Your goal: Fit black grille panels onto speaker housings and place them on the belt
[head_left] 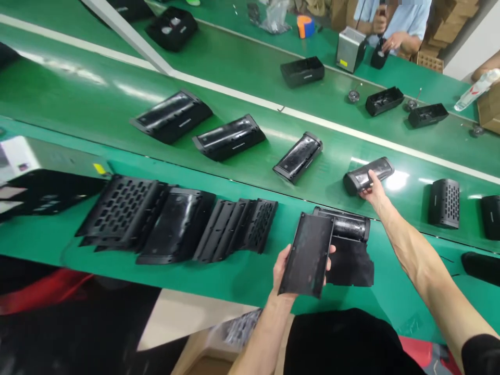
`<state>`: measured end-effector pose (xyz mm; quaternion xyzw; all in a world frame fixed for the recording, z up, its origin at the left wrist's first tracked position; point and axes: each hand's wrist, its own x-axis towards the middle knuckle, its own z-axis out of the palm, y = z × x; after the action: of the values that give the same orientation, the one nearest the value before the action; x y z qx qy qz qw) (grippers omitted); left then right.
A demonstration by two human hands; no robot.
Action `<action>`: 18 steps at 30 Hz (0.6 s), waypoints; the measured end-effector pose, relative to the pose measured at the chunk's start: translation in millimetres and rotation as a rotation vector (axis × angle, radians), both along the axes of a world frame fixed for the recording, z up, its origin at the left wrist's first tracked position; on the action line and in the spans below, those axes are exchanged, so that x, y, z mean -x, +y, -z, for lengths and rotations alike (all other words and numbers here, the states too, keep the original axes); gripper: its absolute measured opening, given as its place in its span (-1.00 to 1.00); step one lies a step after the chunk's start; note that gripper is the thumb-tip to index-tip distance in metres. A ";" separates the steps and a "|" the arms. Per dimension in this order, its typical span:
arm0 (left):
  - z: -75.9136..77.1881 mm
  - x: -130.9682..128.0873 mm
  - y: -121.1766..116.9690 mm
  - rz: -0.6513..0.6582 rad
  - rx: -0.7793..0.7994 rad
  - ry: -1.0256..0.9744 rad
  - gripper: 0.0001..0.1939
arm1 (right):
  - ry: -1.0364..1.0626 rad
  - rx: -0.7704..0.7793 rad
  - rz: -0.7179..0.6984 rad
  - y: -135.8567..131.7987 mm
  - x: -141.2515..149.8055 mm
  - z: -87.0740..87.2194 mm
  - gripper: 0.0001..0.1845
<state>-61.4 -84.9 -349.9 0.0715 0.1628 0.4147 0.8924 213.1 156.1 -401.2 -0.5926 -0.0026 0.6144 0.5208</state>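
My left hand grips a flat black panel with small screw holes along its edges, held above the green bench. Stretched out to the conveyor, my right hand is closed around the near side of a black speaker housing with a glossy front. The housing rests on the belt or just over it; I cannot tell which. Behind the panel in my left hand lie another black housing with a shiny mesh front and a dark flat sheet, both partly hidden.
Black perforated covers and plain panels are stacked along the bench to the left. Several housings sit on the green conveyor. A grey post slants over it. Across the belt, a co-worker handles a black part.
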 end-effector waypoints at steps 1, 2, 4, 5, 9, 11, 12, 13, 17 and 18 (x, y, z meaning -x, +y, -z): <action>-1.1 -0.8 2.1 0.000 -0.010 0.001 -0.14 | -0.003 0.004 0.005 -6.9 -11.0 -9.4 -0.70; -2.7 -2.0 4.2 0.006 -0.024 -0.002 -0.14 | -0.010 -0.016 0.009 -15.5 -24.9 -21.1 -0.72; -7.1 -5.7 8.2 0.041 -0.064 -0.023 -0.12 | -0.032 -0.149 -0.001 -39.6 -58.4 -50.6 -0.72; -9.7 -8.4 10.0 0.067 -0.085 -0.042 -0.11 | -0.053 -0.247 -0.010 -55.8 -75.6 -67.4 -0.67; -20.1 -26.9 14.8 0.162 -0.146 -0.129 -0.10 | -0.087 -0.562 -0.068 -141.6 -116.9 -127.4 -0.30; -23.8 -41.1 14.9 0.214 -0.165 -0.154 -0.07 | 0.002 -0.600 -0.154 -185.1 -115.1 -141.7 -0.03; -25.1 -48.9 14.1 0.219 -0.174 -0.158 -0.05 | 0.046 -0.589 -0.195 -204.3 -111.3 -144.2 0.06; -25.7 -56.6 12.7 0.210 -0.181 -0.153 -0.05 | 0.069 -0.562 -0.219 -221.7 -107.2 -144.3 0.09; -20.7 -80.3 3.6 0.124 -0.185 -0.103 -0.12 | -0.112 -0.421 -0.228 -272.6 -101.7 -136.8 -0.05; -18.2 -84.0 0.7 0.118 -0.187 -0.087 -0.15 | -0.194 -0.407 -0.272 -280.8 -102.1 -137.6 -0.06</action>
<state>22.6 -84.2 -331.7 0.1457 0.0800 0.3776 0.9109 315.2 -124.6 -263.6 -0.5261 -0.2557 0.6058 0.5394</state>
